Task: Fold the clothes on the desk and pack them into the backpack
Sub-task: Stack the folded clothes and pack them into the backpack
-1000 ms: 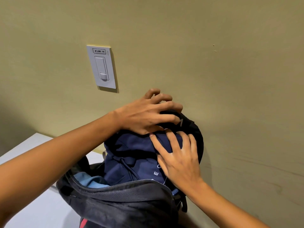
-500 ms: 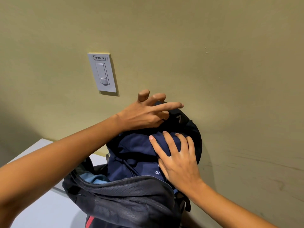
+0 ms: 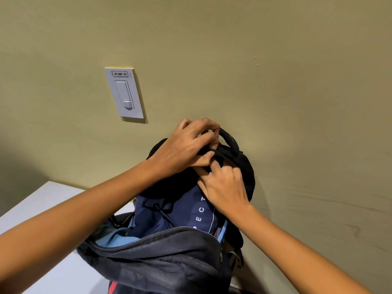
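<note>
Backpack (image 3: 169, 257) top: left hand (image 3: 182, 149) grips it; right hand (image 3: 224, 187) beside, apparently pinching it.

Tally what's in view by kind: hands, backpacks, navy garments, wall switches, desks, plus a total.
hands: 2 (left hand, right hand)
backpack: 1
navy garment: 1
wall switch: 1
desk: 1
total: 6

Single head-worn wide-angle view, facing forward and a little downward at an olive wall (image 3: 297, 81). Close in: the backpack (image 3: 169, 262) fills the lower centre right under the lens, a desk (image 3: 53, 209) corner shows lower left, a wall switch (image 3: 125, 94) sits upper left of centre.
</note>
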Available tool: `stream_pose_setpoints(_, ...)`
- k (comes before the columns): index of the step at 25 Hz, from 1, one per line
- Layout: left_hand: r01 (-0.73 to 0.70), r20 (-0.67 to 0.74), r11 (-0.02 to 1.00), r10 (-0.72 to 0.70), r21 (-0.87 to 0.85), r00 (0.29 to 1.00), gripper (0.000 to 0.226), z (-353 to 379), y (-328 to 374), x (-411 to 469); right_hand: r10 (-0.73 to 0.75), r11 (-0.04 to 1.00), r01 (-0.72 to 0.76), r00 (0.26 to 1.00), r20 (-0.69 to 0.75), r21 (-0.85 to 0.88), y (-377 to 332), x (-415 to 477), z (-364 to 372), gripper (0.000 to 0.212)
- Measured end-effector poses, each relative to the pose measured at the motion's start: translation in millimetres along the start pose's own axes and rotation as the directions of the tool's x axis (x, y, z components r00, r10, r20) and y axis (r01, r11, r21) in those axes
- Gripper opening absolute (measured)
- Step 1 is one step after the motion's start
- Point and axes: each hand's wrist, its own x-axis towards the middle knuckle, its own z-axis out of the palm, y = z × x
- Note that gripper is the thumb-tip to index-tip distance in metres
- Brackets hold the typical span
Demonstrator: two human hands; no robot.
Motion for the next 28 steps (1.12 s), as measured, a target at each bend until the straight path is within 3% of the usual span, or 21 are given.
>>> stream_pose_setpoints(2,0.06,0.101,0.994,-0.051,-0.087,0.994,0.015,-16,-2,-7,0.067,0.998,-0.067,0.997,0.033,-0.015,0,-6,-1,0.038)
stream_pose_setpoints(4,0.109,0.145,0.981,-0.086,-0.159,0.986,0.014,-34,-5,-18,0.114,0.993,-0.114,0.993,0.008,0.006,-4,-17,0,0.055)
stream_pose_setpoints(8,0.157,0.21,0.985,-0.14,-0.067,0.968,0.017,-62,-1,-48,0.072,0.992,-0.071,0.997,-0.014,0.1,-4,-39,-9,0.077)
stream_pose_setpoints(12,0.266,0.316,0.946,-0.2,-0.183,0.928,0.022,-80,20,-74,0.0,0.943,0.029,0.996,-0.088,0.331,6,-64,-21,0.063)
stream_pose_setpoints(15,0.378,0.435,0.871,-0.222,-0.314,0.872,0.025,-97,35,-88,-0.039,0.908,0.088,0.991,-0.125,0.409,17,-87,-25,0.05)
stream_pose_setpoints(17,0.424,0.524,0.833,-0.199,-0.354,0.828,0.029,-104,44,-96,0.019,0.888,0.036,0.993,-0.115,0.458,20,-103,-25,0.047)
stream_pose_setpoints(19,0.44,0.582,0.825,-0.174,-0.354,0.794,0.028,-106,51,-101,0.167,0.844,-0.107,0.984,-0.068,0.525,15,-120,-24,0.038)
stream_pose_setpoints(22,0.474,0.638,0.821,-0.184,-0.319,0.748,0.02,-103,57,-103,0.453,0.645,-0.434,0.88,0.143,0.629,-3,-144,-24,0.021)
stream_pose_setpoints(24,0.415,0.582,0.877,-0.212,-0.241,0.785,0.017,-99,57,-99,0.537,0.411,-0.66,0.733,0.418,0.629,-14,-156,-22,0.017)
stream_pose_setpoints(26,0.349,0.471,0.923,-0.24,-0.159,0.849,0.016,-93,59,-88,0.469,0.208,-0.826,0.555,0.687,0.525,-22,-160,-16,0.02)
stream_pose_setpoints(28,0.313,0.372,0.938,-0.239,-0.152,0.897,0.014,-83,62,-73,0.372,0.129,-0.874,0.48,0.794,0.468,-28,-161,-10,0.021)
